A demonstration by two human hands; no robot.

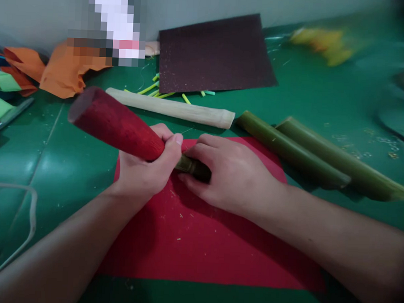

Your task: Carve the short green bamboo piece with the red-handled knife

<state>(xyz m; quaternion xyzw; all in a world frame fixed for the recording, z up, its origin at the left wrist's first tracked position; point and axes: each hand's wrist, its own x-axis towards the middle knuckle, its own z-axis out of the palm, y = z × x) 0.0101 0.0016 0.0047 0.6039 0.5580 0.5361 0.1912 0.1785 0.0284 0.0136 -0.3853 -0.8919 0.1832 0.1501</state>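
Observation:
My left hand (pixel 142 175) is closed around a piece of bamboo (pixel 118 125), the thumb lying along its top. Most of the piece is red, and its wide, slanted end points up and to the left. Its narrower greenish-brown end is in my right hand (pixel 236 171), whose fingers and thumb curl round it. The bamboo is tilted above a red sheet (pixel 198 240), which has small pale bits scattered over it. I cannot tell whether the red is paint or a wrapping.
Two green bamboo pieces (pixel 292 151) lie to the right. Behind my hands are a pale bamboo stick (pixel 177 110), a dark sheet (pixel 216 58) and thin yellow-green strips (pixel 147 89). Orange paper (pixel 63 69) is at the left, and a white cable (pixel 34 206) nearer me.

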